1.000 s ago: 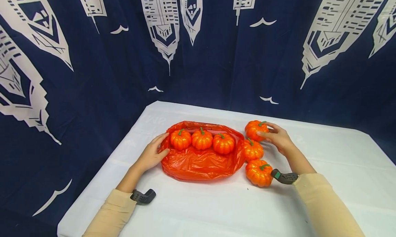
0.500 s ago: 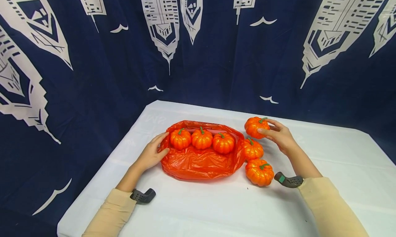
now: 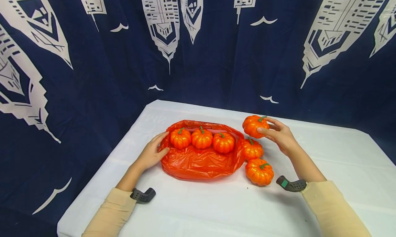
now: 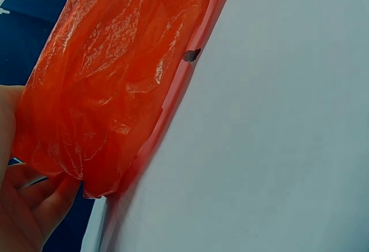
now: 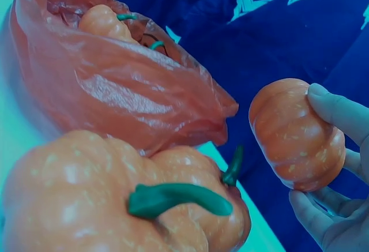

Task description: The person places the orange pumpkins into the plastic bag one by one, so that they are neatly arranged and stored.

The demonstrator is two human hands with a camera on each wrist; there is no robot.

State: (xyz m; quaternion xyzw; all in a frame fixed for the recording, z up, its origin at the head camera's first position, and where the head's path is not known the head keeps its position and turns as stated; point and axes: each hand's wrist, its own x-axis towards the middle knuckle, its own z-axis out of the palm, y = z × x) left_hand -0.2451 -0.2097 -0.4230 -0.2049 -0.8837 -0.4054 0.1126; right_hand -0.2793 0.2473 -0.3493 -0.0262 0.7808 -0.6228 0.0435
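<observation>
An orange toy pumpkin [image 3: 254,126] with a green stem is held up off the table by my right hand [image 3: 283,137]; in the right wrist view, thumb and fingers grip the pumpkin [image 5: 295,134] from opposite sides. My left hand [image 3: 150,155] holds the left side of a red plastic bag [image 3: 198,166], with fingers partly hidden by the plastic in the left wrist view. Inside the wide bag mouth sit three pumpkins in a row: left pumpkin [image 3: 180,139], middle pumpkin [image 3: 202,138], right pumpkin [image 3: 223,143].
Two more pumpkins stand right of the bag: one rear pumpkin [image 3: 253,150] close against its side and one front pumpkin [image 3: 259,172]. A white cloth covers the table [image 3: 191,209]. Behind hangs a dark blue curtain [image 3: 210,75] with white building prints.
My right hand has raised the pumpkin a little off the table, then shifted it slightly left. The left hand and the bag stay in place.
</observation>
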